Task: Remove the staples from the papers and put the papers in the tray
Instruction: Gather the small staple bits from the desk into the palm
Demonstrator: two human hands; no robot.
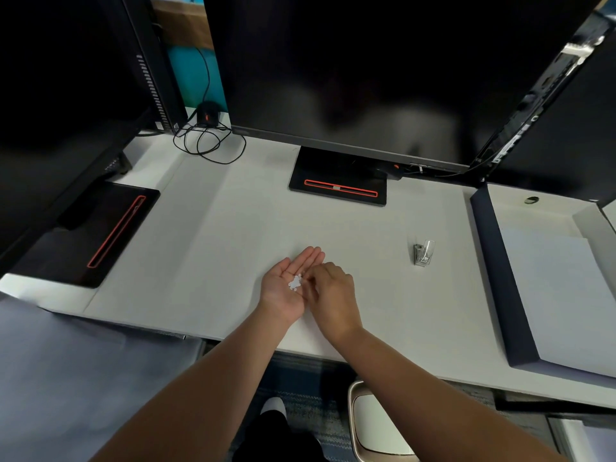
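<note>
**A:** Forearms in close, both reaching over the desk's near edge. Under that edge a beige bin (pixel 376 425) sits on the floor, below the right forearm.

**B:** Up on the desk (pixel 216 245), just inside the near edge at the middle: left hand (pixel 286 281) palm up, fingers straight and pressed together, a small heap of white bits (pixel 295 282) on the palm.

**A:** The right hand (pixel 330 291) is right against it, fingers curled down onto that palm. Pinching a bit or only touching? I can't tell.

**B:** Looks like clean-up to me.

**A:** Farther out to the right, a small clear-and-metal tool (pixel 422 254), probably the staple remover, stands alone, nearer the right hand.

**B:** And the papers (pixel 560 295)?

**A:** Lying flat in the dark-walled tray (pixel 500 278) along the desk's right edge, long axis running near to far.

**B:** So the bin lies below and right of that loaded palm. The left hand carries the bits, so I'd say it has to cross rightward over the near edge.

**A:** Beyond it all, a monitor stand (pixel 338 185) by the far edge.
</note>
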